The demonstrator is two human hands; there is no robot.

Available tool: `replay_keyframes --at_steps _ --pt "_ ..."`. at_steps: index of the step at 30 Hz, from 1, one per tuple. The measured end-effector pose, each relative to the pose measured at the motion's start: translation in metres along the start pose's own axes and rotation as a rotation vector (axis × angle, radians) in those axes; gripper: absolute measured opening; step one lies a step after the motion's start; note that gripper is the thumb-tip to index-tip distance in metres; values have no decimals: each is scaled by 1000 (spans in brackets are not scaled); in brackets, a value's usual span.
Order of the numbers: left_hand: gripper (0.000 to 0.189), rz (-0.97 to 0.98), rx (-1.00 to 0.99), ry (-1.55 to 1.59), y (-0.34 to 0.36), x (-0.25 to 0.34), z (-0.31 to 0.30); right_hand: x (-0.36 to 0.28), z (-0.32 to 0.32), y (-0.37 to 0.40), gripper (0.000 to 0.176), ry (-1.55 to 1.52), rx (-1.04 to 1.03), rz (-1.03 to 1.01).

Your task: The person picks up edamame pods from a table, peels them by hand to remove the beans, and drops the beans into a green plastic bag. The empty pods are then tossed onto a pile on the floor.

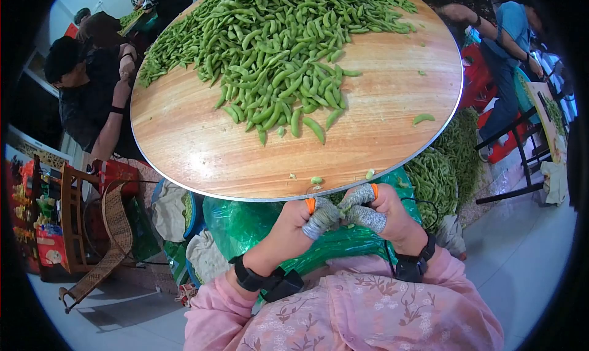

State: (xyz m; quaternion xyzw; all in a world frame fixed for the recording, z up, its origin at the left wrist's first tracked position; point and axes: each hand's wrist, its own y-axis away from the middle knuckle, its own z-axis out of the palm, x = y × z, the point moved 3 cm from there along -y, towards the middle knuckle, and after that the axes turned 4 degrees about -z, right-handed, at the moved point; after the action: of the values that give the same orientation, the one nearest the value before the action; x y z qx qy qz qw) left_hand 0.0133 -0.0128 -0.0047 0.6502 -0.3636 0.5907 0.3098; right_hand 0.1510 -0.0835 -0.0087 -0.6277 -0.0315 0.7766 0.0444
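Pod [343,212] between left grip [300,221], right grip [385,213]

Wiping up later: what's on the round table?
A heap of edamame pods, plus a stray pod and loose bits near the rim. The tabletop beneath the heap is hidden.

Beyond our fingers [368,217] we are counting one round bench [245,158], one pod heap [288,50] on it; behind the fingers, two wristbands [250,277].
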Motion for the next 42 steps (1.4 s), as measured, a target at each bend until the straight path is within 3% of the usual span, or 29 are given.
replay_keyframes --at_steps 1,5,7,8,11,14,16,19,26,28,29,31,32,34,36,38,42 --pt "20 -109 -60 191 1 0 0 3 -1 1 11 -89 -56 4" --pt "23 -232 -147 244 4 2 1 10 1 4 12 -178 -59 54" --pt "20 -117 -63 62 3 1 1 5 0 4 12 -58 -62 38" --pt "20 -118 -63 63 3 1 1 4 0 3 12 60 -66 23" --pt "9 -188 -59 121 3 5 1 6 -8 2 13 -18 52 73" --pt "13 -147 -110 -21 2 8 5 0 -8 1 13 -48 43 123" --pt "16 86 48 -309 0 9 5 -5 -5 2 13 -81 41 168" --pt "29 21 32 -493 1 9 6 -8 -3 1 13 -110 27 172" --pt "24 138 86 -612 3 1 9 -3 -2 -1 10 -85 24 194" --pt "16 105 126 -305 3 0 10 1 -2 -1 10 -118 29 186" --pt "16 105 126 -305 5 0 11 2 -2 -2 10 -87 34 133" --pt "17 -82 115 34 7 -9 11 5 -2 -1 10 -56 40 81" --pt "17 -82 116 35 7 -11 11 6 -2 -1 11 10 46 3" --pt "19 -224 88 472 9 -19 14 2 -2 -1 12 73 50 -74" --pt "18 -313 64 508 6 -16 11 -13 -2 -3 14 471 32 -246" --pt "18 -402 39 541 4 -10 12 -14 -2 -3 15 536 48 -254" --pt "17 -152 31 224 -2 -3 11 -16 -2 -2 16 583 43 -205"
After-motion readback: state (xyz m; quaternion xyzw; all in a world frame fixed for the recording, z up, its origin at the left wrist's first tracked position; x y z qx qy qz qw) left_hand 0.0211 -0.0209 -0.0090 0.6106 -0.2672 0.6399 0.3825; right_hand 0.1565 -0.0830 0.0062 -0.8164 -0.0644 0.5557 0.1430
